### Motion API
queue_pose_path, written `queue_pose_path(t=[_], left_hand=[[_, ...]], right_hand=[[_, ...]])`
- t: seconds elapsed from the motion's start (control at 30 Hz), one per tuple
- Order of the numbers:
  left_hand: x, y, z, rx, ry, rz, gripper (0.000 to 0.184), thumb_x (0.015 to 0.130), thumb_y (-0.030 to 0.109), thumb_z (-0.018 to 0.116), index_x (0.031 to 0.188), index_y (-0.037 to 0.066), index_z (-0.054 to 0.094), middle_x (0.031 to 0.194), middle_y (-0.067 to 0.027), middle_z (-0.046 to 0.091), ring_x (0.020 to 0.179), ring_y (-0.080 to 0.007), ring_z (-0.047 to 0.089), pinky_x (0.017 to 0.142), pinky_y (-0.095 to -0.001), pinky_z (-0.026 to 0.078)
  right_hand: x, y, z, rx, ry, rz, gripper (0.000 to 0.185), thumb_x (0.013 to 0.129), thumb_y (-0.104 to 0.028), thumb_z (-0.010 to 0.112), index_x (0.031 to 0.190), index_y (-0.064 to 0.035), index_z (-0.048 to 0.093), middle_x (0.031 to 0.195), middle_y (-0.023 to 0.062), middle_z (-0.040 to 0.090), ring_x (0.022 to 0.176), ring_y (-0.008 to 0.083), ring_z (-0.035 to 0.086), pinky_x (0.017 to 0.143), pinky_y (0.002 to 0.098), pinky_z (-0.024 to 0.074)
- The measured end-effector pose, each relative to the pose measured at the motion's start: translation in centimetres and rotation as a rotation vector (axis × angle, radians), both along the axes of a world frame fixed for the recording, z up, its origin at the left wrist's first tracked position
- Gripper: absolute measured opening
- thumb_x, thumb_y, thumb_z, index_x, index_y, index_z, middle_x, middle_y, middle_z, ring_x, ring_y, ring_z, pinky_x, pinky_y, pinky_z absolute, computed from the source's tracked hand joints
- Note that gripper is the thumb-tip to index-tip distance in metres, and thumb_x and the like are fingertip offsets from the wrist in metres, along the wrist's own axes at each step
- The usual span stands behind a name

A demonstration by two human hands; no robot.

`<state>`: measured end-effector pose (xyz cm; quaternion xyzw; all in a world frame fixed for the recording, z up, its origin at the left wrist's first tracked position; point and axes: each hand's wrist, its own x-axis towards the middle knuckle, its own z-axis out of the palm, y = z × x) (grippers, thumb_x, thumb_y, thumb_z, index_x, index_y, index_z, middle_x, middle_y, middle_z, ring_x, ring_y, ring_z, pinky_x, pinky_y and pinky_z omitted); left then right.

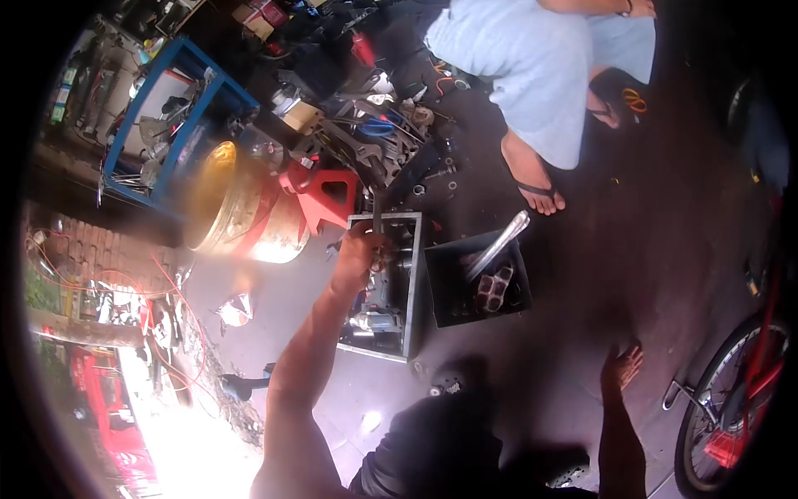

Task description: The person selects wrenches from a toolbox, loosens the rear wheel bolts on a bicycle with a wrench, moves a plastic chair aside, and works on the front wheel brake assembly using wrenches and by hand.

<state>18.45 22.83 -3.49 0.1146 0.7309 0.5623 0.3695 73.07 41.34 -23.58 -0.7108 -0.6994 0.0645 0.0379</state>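
Note:
My left hand (362,249) reaches over the far end of a grey metal box (414,287), its fingers wrapped around the dark handle of what looks like a wrench (377,208). The tool points away from me toward a tool pile, where its far end is hard to separate from the other metal. Power tools and metal parts (378,320) lie inside the box. Out to the right, my right hand (622,366) is held over the floor with its fingers stretched out and nothing in it.
Right of the box stands a black bin (482,318) with a shiny metal bar (499,244) and a metal part (494,288). Beyond are a red jack stand (328,198), a bucket (266,229) and heaped tools (399,137). A person's sandalled foot (528,170) and a bicycle wheel (694,424) flank the floor.

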Motion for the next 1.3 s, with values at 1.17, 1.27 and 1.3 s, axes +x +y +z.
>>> queue_pose_path(t=[1.17, 1.27, 1.3], left_hand=[[-18.5, 16.9, -10.4, -0.852, 0.693, -0.098, 0.05, 0.073, 0.047, 0.075, 0.104, 0.008, 0.075, 0.111, -0.0182, 0.07, 0.107, -0.0336, 0.067, 0.09, -0.0408, 0.052], [-20.5, 15.2, -11.5, -0.667, 0.647, -0.034, 0.045, 0.07, 0.037, 0.079, 0.098, 0.003, 0.074, 0.099, -0.0174, 0.073, 0.097, -0.0325, 0.07, 0.084, -0.0389, 0.054], [-21.1, 14.3, -11.8, -0.546, 0.562, -0.019, 0.041, 0.071, 0.035, 0.078, 0.097, 0.003, 0.074, 0.094, -0.0162, 0.073, 0.089, -0.0308, 0.07, 0.078, -0.0388, 0.055]], right_hand=[[-9.7, -6.9, -2.8, -0.007, -0.104, 0.216, 0.065, 0.099, -0.043, 0.047, 0.15, -0.0064, 0.03, 0.151, 0.0174, 0.035, 0.139, 0.0384, 0.032, 0.11, 0.055, 0.0267], [-9.0, -6.8, -3.2, 0.005, -0.102, 0.234, 0.064, 0.099, -0.043, 0.046, 0.149, -0.006, 0.03, 0.151, 0.018, 0.034, 0.139, 0.0387, 0.031, 0.11, 0.0555, 0.0265], [-9.0, -6.8, -3.1, 0.003, -0.105, 0.245, 0.064, 0.099, -0.042, 0.046, 0.149, -0.0059, 0.03, 0.151, 0.0182, 0.034, 0.139, 0.0388, 0.031, 0.11, 0.0558, 0.0266]])
